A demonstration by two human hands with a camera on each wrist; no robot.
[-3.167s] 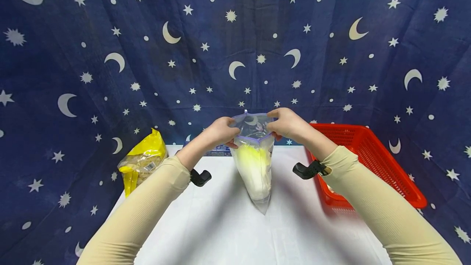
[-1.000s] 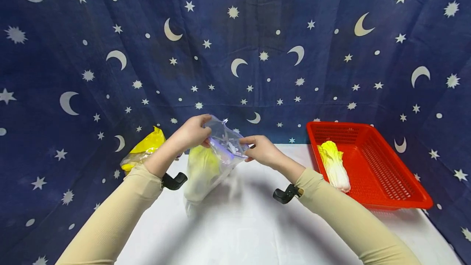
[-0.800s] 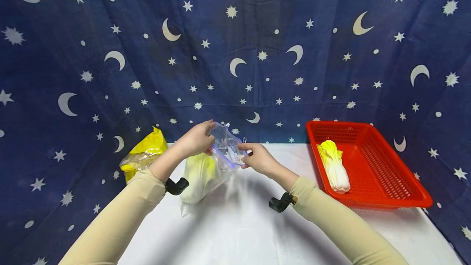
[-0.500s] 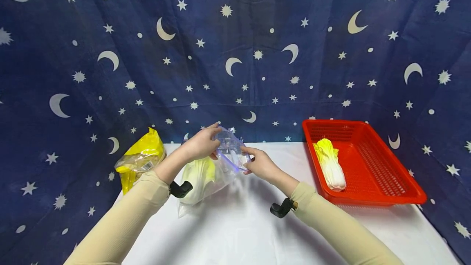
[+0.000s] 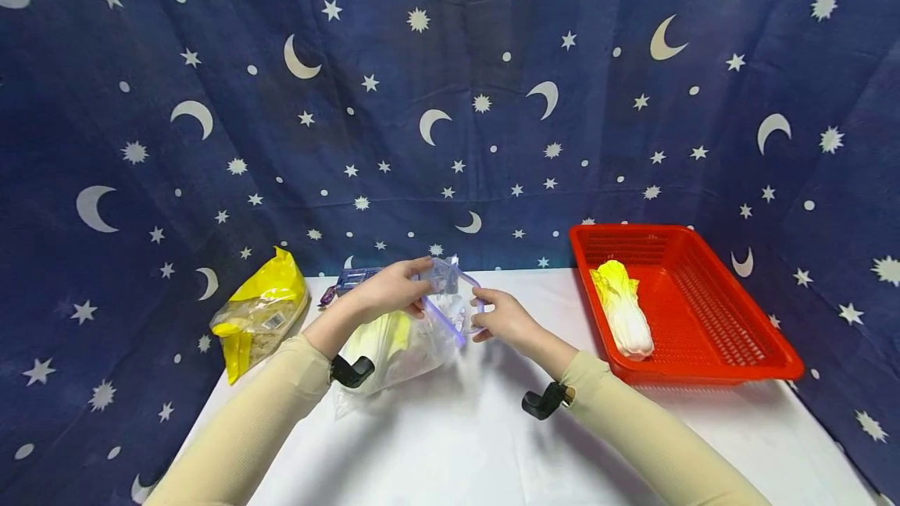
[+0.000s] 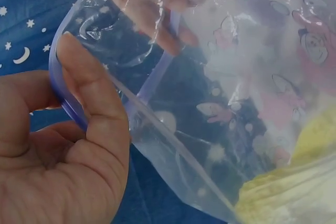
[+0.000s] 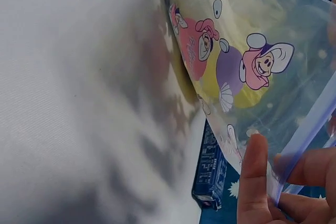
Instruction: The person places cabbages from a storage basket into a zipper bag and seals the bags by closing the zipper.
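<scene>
A clear zipper bag (image 5: pixel 415 361) with a purple zip rim leans over on the white tabletop. A pale napa cabbage (image 5: pixel 369 342) with yellow leaf tips lies inside, toward its bottom end. My left hand (image 5: pixel 390 289) pinches one side of the opening; the left thumb (image 6: pixel 89 77) lies inside the purple rim. On the opposite side my right hand (image 5: pixel 509 320) pinches the rim. The mouth of the bag gapes between both hands. Pink and purple cartoon prints mark the bag (image 7: pixel 268 64) in the right wrist view.
At the right stands a red plastic basket (image 5: pixel 703 318) with a second napa cabbage (image 5: pixel 622 309) along its left side. A yellow, partly clear packet (image 5: pixel 263 307) sits at the table's left edge. Behind the bag lies a dark blue box (image 5: pixel 357 278), partly hidden by my left hand.
The filled bag has gone from upright in the middle to leaning over farther left. Its mouth and both hands have come lower over the last second; both keep hold of the rim.
</scene>
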